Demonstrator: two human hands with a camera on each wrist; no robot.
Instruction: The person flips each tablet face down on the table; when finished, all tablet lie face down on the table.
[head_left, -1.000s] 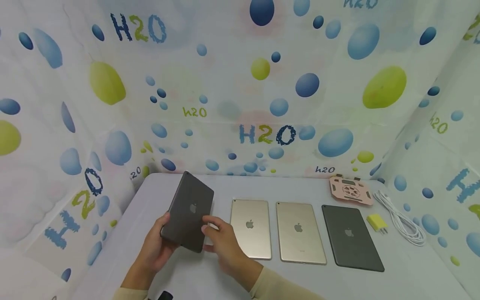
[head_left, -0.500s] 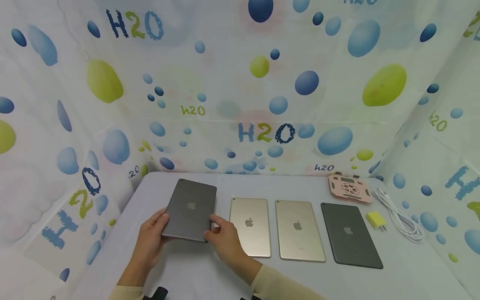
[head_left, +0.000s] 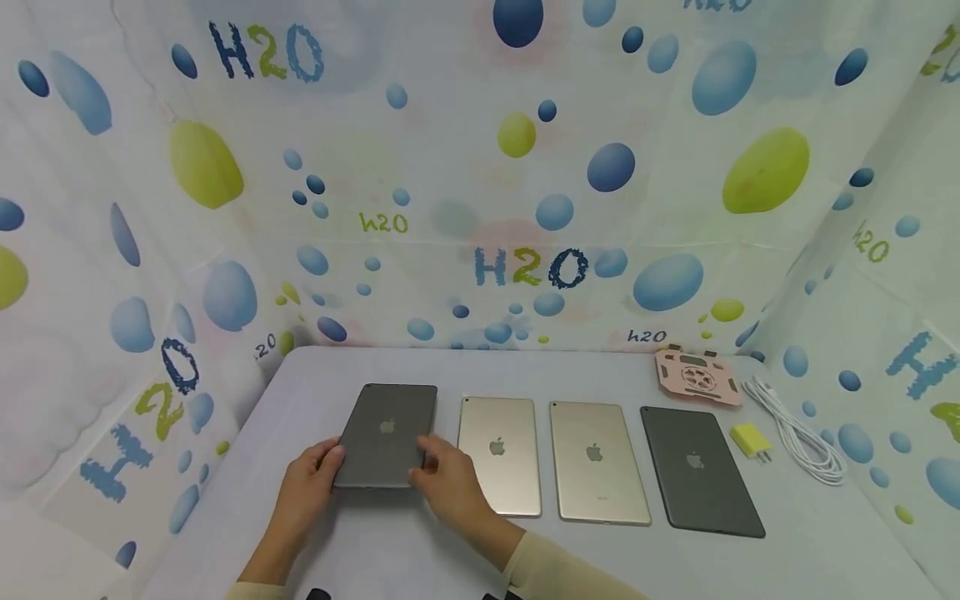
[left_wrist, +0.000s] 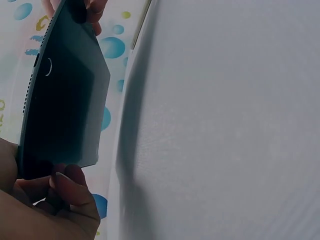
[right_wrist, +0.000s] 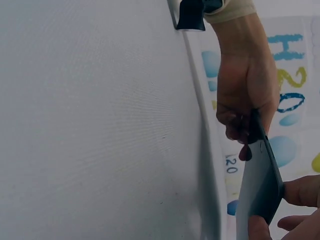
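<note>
A dark grey tablet (head_left: pixel 386 450) with an apple logo on its back faces logo side up at the left of the table. My left hand (head_left: pixel 303 483) grips its near left corner, thumb on the back and fingers underneath. On the opposite edge my right hand (head_left: pixel 453 483) pinches the tablet near its lower right corner. From the left wrist, the tablet's edge with speaker holes and a port shows, and my left hand's curled fingers (left_wrist: pixel 72 192) hold it from below. In the right wrist view the tablet (right_wrist: pixel 260 182) is held between both hands, off the tabletop.
Right of the held tablet lie two gold tablets (head_left: pixel 498 467) (head_left: pixel 600 467) and another dark grey tablet (head_left: pixel 703 475). Beyond them are a pink stand-like piece with a round cutout pattern (head_left: pixel 697 377), a yellow plug charger (head_left: pixel 750 442) and a coiled white cable (head_left: pixel 806 442). A printed curtain (head_left: pixel 442 167) surrounds the table.
The grey tablet has turned from a steep tilt to a flatter pose and come lower, its back facing up. My right hand has shifted along its right edge; both hands keep their hold.
</note>
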